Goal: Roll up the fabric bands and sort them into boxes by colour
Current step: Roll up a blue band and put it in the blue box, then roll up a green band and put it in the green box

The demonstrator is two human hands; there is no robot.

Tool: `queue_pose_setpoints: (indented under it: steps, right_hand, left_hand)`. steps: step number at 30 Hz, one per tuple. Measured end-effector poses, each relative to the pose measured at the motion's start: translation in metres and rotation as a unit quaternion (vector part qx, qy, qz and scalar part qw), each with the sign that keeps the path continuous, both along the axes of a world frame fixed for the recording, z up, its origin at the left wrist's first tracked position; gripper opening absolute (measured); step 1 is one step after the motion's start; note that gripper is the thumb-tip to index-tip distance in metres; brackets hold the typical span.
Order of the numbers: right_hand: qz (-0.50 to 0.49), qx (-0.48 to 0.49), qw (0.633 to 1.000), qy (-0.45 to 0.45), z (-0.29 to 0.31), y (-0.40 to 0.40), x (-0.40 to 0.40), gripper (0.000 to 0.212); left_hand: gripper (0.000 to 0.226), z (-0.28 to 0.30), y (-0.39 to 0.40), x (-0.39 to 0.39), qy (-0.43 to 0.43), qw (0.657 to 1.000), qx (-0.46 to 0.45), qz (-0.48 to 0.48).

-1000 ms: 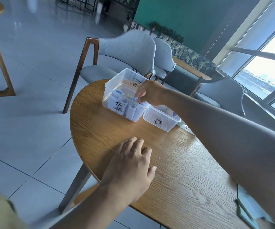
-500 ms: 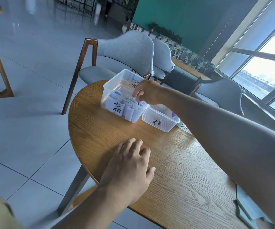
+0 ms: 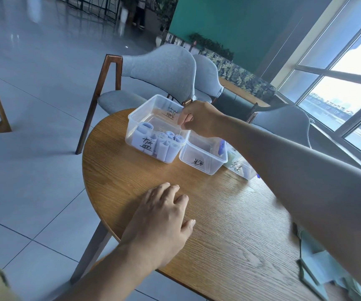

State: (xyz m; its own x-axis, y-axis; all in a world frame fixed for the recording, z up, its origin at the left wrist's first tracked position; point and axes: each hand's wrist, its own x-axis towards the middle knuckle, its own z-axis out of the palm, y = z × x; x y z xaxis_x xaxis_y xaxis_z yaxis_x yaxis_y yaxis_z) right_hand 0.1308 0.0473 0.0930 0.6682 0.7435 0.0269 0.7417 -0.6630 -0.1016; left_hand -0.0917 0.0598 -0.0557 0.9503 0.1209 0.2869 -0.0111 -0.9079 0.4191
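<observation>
Your round table (image 3: 229, 224) has a curved edge running left and toward you, with bare wood between your left hand (image 3: 162, 222) and the boxes. Three clear boxes sit in a row near the far edge: the left box (image 3: 153, 129) holds pale blue rolls (image 3: 166, 142) packed along its near wall, standing mostly upright, open ends up. The middle box (image 3: 203, 157) touches it; a third box (image 3: 240, 168) is half hidden behind your right forearm. Your right hand (image 3: 199, 120) hovers over the left box's right rim, arm stretched out, fingers curled, holding nothing visible. Your left hand lies flat, fingers relaxed and spread. Green bands (image 3: 318, 270) lie loose at the table's near right.
</observation>
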Motion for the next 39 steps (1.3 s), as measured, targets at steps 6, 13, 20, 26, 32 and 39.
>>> queue_pose_setpoints:
  steps: [6,13,20,26,32,39]
  right_hand:
    - [-0.026,-0.010,0.999,-0.017,0.013,-0.049,0.004,0.010]
    - [-0.074,-0.027,0.996,-0.032,0.017,-0.134,0.006,0.009]
    - [-0.128,-0.055,0.990,-0.030,0.006,-0.223,0.002,0.020]
    - [-0.194,-0.064,0.979,-0.009,-0.012,-0.286,-0.012,0.014]
    - [-0.248,-0.103,0.963,-0.020,-0.035,-0.336,-0.031,0.005]
    - [-0.284,-0.085,0.955,-0.028,-0.070,-0.362,-0.040,0.012]
  left_hand:
    - [0.053,-0.003,0.001,0.003,0.007,1.000,-0.005,0.004]
    - [0.056,-0.003,0.001,0.002,0.012,1.000,-0.013,0.001]
    - [0.055,-0.003,0.002,0.001,0.015,1.000,-0.008,0.005]
    - [0.052,-0.002,0.001,-0.001,0.018,1.000,-0.014,0.004]
    - [0.054,-0.002,0.001,0.000,0.027,1.000,-0.009,0.006]
    - [0.055,0.000,0.001,-0.001,0.029,0.999,-0.010,0.009]
